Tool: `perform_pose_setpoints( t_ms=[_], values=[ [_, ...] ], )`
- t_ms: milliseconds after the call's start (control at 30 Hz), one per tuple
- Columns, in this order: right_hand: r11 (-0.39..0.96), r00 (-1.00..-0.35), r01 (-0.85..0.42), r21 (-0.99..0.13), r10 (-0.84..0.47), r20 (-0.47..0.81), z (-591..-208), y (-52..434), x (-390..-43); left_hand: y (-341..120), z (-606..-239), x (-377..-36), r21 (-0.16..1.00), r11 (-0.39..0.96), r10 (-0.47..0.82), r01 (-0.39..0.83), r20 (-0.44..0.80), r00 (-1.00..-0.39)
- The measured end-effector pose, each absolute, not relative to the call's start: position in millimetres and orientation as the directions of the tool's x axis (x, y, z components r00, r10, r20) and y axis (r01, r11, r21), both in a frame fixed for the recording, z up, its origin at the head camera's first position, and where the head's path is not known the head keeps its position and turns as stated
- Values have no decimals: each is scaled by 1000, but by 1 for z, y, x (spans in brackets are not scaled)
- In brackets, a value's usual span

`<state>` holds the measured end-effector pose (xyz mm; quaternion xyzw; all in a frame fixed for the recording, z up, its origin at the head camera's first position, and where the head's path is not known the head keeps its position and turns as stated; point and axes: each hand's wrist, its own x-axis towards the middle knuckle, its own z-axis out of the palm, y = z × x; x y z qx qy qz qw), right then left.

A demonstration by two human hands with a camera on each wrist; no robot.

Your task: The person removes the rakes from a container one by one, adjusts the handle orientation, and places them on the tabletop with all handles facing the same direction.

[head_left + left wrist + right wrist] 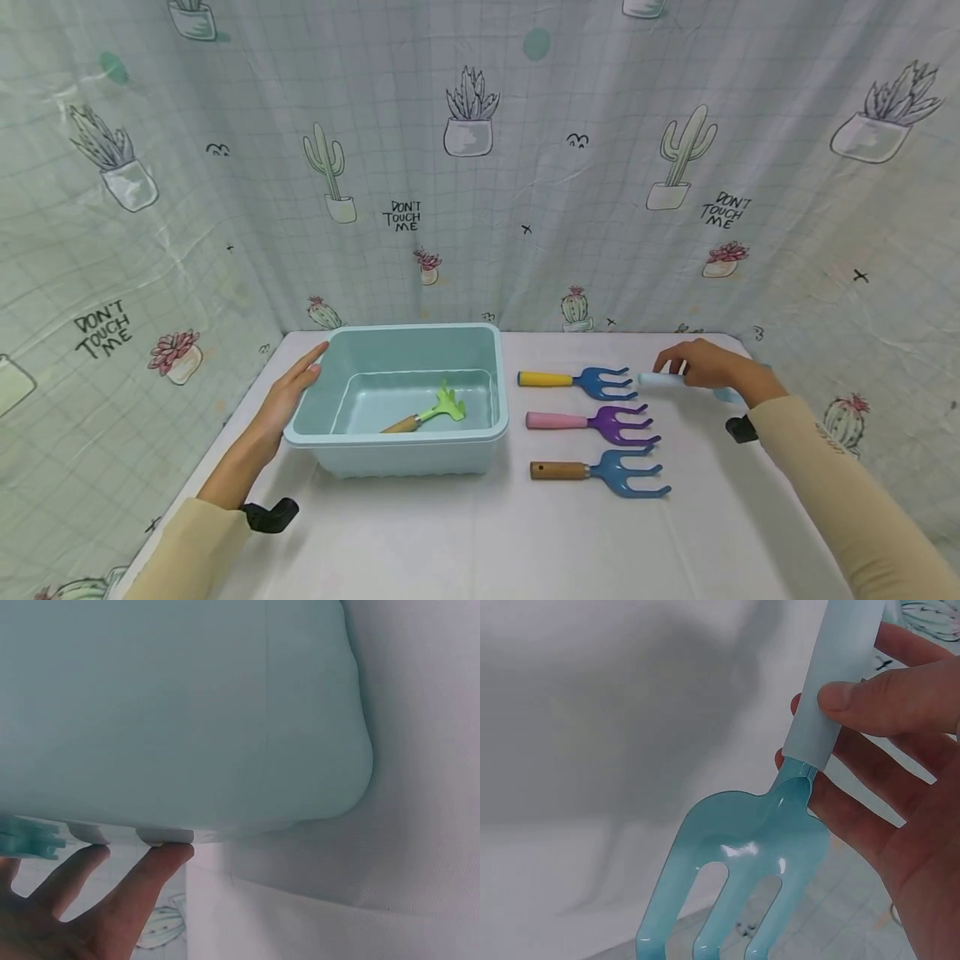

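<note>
My right hand [708, 364] pinches the pale blue handle of a light blue hand rake [742, 832] between thumb and fingers, over the right of the table. In the right wrist view the tines point downward. My left hand [285, 398] rests against the left side of a light blue plastic basin [408, 457]; its fingertips touch the basin in the left wrist view. Inside lies a small green hand rake [447, 403] with a wooden handle. Between basin and right hand lie a yellow-handled blue rake [547, 379], a pink-handled purple rake [558, 420] and a wooden-handled blue rake [618, 475].
The white table [480, 533] carries everything. A cloth curtain [480, 208] printed with cacti and potted plants closes off the back and both sides. The three rakes lie in a column to the right of the basin, handles toward it.
</note>
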<state>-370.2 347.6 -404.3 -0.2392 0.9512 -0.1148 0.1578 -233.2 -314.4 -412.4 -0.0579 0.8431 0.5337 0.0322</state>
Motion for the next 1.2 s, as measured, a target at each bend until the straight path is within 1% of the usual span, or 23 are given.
perform_pose_setpoints(
  t_ms=[267, 600, 767, 933, 1200],
  values=[
    [863, -830, -422, -277, -491, -264, -421, 360, -372, -315, -414, -232, 894, 430, -55, -124, -111, -992],
    [869, -841, -366, -333, -462, -280, -431, 361, -364, -315, -413, -232, 898, 422, -55, -122, -109, -992],
    [871, -860, -346, -350, -443, -253, -442, 363, -363, -315, -413, -235, 899, 420, -58, -124, -110, -992],
    [866, -871, -358, -349, -444, -209, -449, 365, -364, -314, -414, -237, 898, 420, -64, -133, -117, -991],
    [879, -883, -346, -327, -423, -202, -450, 363, -363, -314, -415, -238, 900, 419, -63, -123, -107, -992]
  ],
)
